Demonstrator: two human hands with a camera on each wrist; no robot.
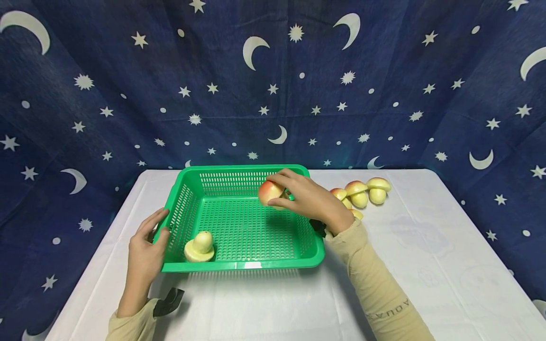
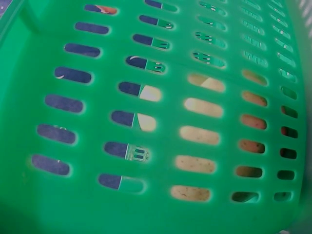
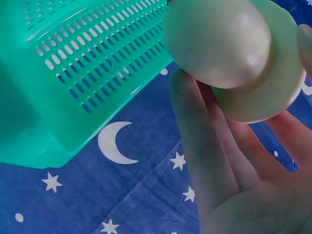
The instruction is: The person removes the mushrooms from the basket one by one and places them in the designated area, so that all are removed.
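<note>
Left hand [image 1: 147,248] and right hand [image 1: 303,195]: bare. Left sleeve [image 1: 131,327] and right sleeve [image 1: 373,279]: creased beige fabric, ending at the wrists. Right sleeve marking [image 1: 390,310]: dark capitals, "AQUA". Black fitting [image 1: 168,303] at left cuff; second black fitting [image 1: 317,227] at right cuff.

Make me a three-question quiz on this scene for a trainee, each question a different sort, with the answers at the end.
1. Multiple choice: seen from the head camera, at which side of the green basket is the left hand?
A) far side
B) left side
C) right side

2. True or false: the mushroom inside the basket stands cap up, stem down.

3. Fill in the blank: the raised mushroom is held in the person's ____ hand.

Key:
1. B, left side.
2. False; its cap is at the bottom and its stem points up.
3. Right; the right hand grips it.
</note>
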